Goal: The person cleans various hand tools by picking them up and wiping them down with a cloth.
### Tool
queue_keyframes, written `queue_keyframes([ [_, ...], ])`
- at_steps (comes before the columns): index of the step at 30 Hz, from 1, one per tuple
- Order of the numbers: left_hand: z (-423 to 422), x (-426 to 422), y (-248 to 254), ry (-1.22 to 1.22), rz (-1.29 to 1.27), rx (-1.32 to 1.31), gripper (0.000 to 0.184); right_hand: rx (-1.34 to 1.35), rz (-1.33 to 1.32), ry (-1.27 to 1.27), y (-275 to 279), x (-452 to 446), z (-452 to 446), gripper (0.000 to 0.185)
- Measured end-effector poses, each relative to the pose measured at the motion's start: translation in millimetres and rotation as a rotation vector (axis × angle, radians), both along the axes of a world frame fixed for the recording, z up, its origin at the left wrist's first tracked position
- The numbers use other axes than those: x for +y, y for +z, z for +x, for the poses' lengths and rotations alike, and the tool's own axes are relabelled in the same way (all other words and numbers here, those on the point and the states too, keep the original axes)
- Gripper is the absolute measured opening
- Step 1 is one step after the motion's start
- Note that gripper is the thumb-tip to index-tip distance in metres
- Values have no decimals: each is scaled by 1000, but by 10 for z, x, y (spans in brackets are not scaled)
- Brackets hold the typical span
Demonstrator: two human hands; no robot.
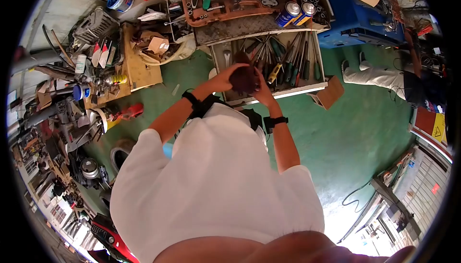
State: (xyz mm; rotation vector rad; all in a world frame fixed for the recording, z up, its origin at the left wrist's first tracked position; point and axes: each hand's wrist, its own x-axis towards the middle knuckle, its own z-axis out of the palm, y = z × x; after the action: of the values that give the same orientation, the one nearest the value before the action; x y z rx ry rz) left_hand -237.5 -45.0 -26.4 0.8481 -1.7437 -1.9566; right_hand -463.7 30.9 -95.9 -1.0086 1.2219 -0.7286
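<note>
A dark reddish-brown object [244, 79], its details too small to tell, is held between my two hands. My left hand [224, 79] grips its left side, and my right hand [262, 91] has its fingers against the right side. Both hands are over the front of an open drawer [288, 91]. Inside the drawer lie many screwdrivers and a yellow-handled tool [274, 74], to the right of my hands. A wrench [227, 57] lies at the drawer's left, beyond my left hand.
Above the drawer, an orange tool case [189, 13] and two spray cans [288, 14] rest on the cabinet top. A cardboard box [331, 93] stands right of the drawer. Cluttered shelving [144, 74] is at left. Another person [379, 76] stands at right beside a blue cabinet [336, 23].
</note>
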Motion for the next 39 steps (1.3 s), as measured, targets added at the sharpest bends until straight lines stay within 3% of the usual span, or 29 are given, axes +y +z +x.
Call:
queue_keyframes([
  [4,-137,-126,-54,-144,-182,-53,90,-90,-66,-17,275,4,229,113],
  [6,-129,-203,-46,-207,-152,36,101,-206,90,-287,314,3,261,99],
  [9,-39,-345,12,-361,-171,8,113,-236,247,-426,415,-104,264,79],
  [10,-11,-390,46,-394,-185,14,119,-205,166,-402,346,-106,247,73],
  [12,105,-569,118,-589,101,-129,123,-120,177,-279,216,-84,173,64],
  [16,328,-661,-244,-573,84,-129,125,-139,204,-330,498,-115,345,57],
  [18,373,-675,-156,-485,162,-171,123,-172,233,-381,601,-162,550,60],
  [20,375,-652,-166,-461,155,-29,117,-102,124,-291,568,-218,752,67],
  [22,348,-606,-299,-335,149,-6,103,-30,106,-276,510,-228,873,74],
  [24,393,-643,-428,-338,98,9,93,-283,262,-307,413,-302,882,78],
  [28,615,-580,-829,-252,49,-94,75,-248,190,-177,243,-277,687,67],
  [30,791,-617,-970,-244,-5,-130,73,110,366,4,-349,-96,388,67],
  [31,884,-640,-994,-229,-46,-158,72,422,202,27,-609,11,266,66],
  [33,1062,-691,-990,-184,-16,-176,71,727,32,44,-768,-20,180,66],
  [35,1163,-723,-958,-136,14,-191,71,981,-93,-132,-908,-102,136,63],
  [37,1215,-767,-731,-8,213,-247,69,1051,-219,-148,-952,-271,164,60],
  [39,1213,-804,-535,21,238,-294,69,1120,-346,-172,-972,-436,217,57],
])
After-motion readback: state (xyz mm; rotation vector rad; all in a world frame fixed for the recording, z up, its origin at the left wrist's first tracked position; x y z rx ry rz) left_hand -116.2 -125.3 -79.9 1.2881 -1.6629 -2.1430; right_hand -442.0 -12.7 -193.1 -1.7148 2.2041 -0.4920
